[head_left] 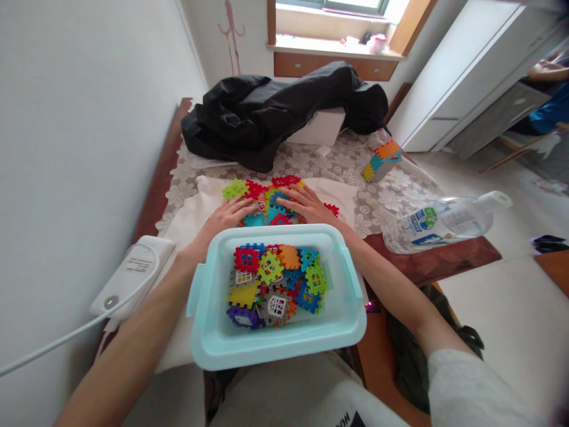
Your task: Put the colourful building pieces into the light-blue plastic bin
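Note:
Beyond the bin, a heap of colourful interlocking plastic tiles [272,207] lies on a white cloth [202,198]. My left hand [224,219] rests against the heap's left side with its fingers stretched out. On the right side my right hand [311,204] lies over the tiles, fingers spread. Neither hand grips a tile that I can see. Nearer to me, between my forearms, stands a light blue plastic bin [342,323]. Inside it are more notched tiles [275,284] in red, green, yellow, blue, orange, purple and grey.
A large clear bottle [444,222] lies at the table's right edge. Farther back are a small tile-built block [383,160] and a black cloth [284,101] over a white box [317,127]. A white power strip [133,273] with a cable sits left. Another person [549,110] is far right.

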`<state>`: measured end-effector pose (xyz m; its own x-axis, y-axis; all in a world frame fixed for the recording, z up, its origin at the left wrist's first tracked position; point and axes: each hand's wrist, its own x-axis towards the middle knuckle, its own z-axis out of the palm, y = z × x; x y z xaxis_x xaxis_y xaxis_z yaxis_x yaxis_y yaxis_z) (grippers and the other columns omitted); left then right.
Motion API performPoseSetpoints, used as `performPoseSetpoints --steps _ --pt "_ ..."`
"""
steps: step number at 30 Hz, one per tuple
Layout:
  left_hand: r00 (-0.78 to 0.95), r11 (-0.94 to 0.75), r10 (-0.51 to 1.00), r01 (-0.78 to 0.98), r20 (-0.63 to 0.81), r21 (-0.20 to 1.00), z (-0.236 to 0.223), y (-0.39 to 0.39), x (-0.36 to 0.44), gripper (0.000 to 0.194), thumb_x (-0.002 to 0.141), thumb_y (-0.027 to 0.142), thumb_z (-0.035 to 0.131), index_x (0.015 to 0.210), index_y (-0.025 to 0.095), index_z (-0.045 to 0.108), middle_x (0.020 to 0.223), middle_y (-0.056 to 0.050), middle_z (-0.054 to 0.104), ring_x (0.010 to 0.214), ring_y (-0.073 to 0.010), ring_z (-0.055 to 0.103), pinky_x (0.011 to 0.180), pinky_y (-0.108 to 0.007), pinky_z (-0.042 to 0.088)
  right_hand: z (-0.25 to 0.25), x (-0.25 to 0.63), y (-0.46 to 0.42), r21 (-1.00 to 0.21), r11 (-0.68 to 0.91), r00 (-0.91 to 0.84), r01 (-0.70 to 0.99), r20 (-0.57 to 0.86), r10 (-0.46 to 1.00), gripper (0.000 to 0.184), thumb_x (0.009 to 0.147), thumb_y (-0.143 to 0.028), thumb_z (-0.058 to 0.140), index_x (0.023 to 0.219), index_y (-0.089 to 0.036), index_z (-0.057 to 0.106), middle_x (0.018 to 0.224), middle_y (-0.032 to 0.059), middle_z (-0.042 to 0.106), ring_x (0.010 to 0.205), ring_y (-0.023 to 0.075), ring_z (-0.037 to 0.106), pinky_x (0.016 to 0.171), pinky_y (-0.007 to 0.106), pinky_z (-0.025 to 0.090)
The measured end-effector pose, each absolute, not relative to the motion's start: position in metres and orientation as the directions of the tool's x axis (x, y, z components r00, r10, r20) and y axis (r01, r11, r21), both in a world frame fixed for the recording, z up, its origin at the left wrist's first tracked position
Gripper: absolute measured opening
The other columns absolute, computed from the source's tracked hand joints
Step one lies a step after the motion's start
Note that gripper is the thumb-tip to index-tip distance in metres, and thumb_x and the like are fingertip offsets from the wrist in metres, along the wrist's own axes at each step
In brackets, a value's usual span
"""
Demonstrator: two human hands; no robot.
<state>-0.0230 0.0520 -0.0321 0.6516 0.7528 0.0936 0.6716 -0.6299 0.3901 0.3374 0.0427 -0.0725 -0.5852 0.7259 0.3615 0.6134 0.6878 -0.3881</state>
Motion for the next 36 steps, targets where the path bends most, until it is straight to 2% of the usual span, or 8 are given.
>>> performPoseSetpoints --steps 4,7,10,14,19,25,33,36 --pt "0.619 -0.608 0.768 0.623 0.166 0.492 -0.030 0.047 -0.022 0.054 0.110 0.041 0.068 0.163 0.033 0.078 0.175 -0.007 0.074 0.161 -0.0335 0.071 0.139 -0.055 0.057 -0.088 0.332 0.048 -0.377 0.697 -0.610 0.610 0.338 0.717 0.058 0.117 -0.048 0.079 0.173 -0.034 0.068 0.189 0.0110 0.057 0.181 0.0388 0.046 0.152 0.073 0.029" --pt "0.595 -0.600 0.778 0.610 0.201 0.518 -0.025 0.043 -0.020 0.050 0.110 0.043 0.067 0.155 0.029 0.083 0.164 -0.010 0.082 0.149 -0.0365 0.080 0.131 -0.057 0.064 -0.087 0.332 0.048 -0.388 0.698 -0.580 0.602 0.388 0.716 0.049 0.119 -0.048 0.077 0.164 -0.032 0.074 0.181 0.0119 0.065 0.174 0.0365 0.055 0.150 0.070 0.034" --pt "0.551 -0.565 0.810 0.638 0.203 0.524 -0.021 0.042 -0.018 0.051 0.112 0.050 0.064 0.150 0.023 0.084 0.152 -0.015 0.088 0.137 -0.0405 0.085 0.123 -0.059 0.067 -0.079 0.334 0.044 -0.400 0.700 -0.568 0.592 0.409 0.714 0.057 0.118 -0.052 0.076 0.172 -0.033 0.067 0.180 0.0119 0.065 0.175 0.0358 0.054 0.152 0.070 0.031" --pt "0.471 -0.505 0.855 0.665 0.215 0.550 -0.020 0.042 -0.015 0.055 0.113 0.062 0.061 0.149 0.026 0.081 0.147 -0.014 0.090 0.133 -0.0408 0.087 0.115 -0.056 0.069 -0.072 0.334 0.038 -0.392 0.724 -0.611 0.567 0.389 0.689 0.073 0.117 -0.054 0.077 0.185 -0.041 0.052 0.191 0.0082 0.054 0.182 0.0371 0.042 0.153 0.073 0.022" --pt "0.327 -0.398 0.917 0.707 0.229 0.584 -0.017 0.039 -0.013 0.059 0.115 0.070 0.056 0.147 0.027 0.079 0.127 -0.010 0.095 0.112 -0.0335 0.092 0.098 -0.042 0.070 -0.072 0.332 0.038 -0.364 0.777 -0.695 0.513 0.355 0.625 0.047 0.120 -0.049 0.074 0.166 -0.041 0.074 0.184 0.0041 0.063 0.181 0.0345 0.046 0.154 0.068 0.025" --pt "0.199 -0.281 0.958 0.797 0.207 0.534 -0.014 0.040 -0.015 0.052 0.111 0.065 0.057 0.115 0.024 0.089 0.110 -0.011 0.096 0.096 -0.0315 0.090 0.081 -0.037 0.062 -0.068 0.330 0.039 -0.408 0.747 -0.659 0.525 0.360 0.660 0.040 0.118 -0.049 0.075 0.154 -0.034 0.079 0.173 0.0089 0.073 0.174 0.0342 0.055 0.153 0.069 0.028" --pt "0.141 -0.267 0.945 0.855 0.296 0.445 -0.017 0.052 -0.027 0.055 0.115 0.066 0.058 0.131 0.020 0.084 0.121 -0.014 0.094 0.109 -0.0347 0.088 0.087 -0.038 0.060 -0.067 0.332 0.043 -0.389 0.804 -0.689 0.450 0.421 0.590 0.046 0.116 -0.052 0.076 0.153 -0.026 0.076 0.171 0.0159 0.073 0.171 0.0351 0.057 0.149 0.065 0.034" --pt "0.182 -0.273 0.945 0.897 0.273 0.347 -0.014 0.050 -0.025 0.056 0.117 0.067 0.057 0.120 0.018 0.085 0.118 -0.017 0.093 0.111 -0.0386 0.086 0.089 -0.042 0.060 -0.065 0.332 0.042 -0.415 0.786 -0.681 0.458 0.405 0.610 0.044 0.115 -0.052 0.078 0.152 -0.028 0.078 0.171 0.0143 0.073 0.172 0.0351 0.056 0.148 0.065 0.036"
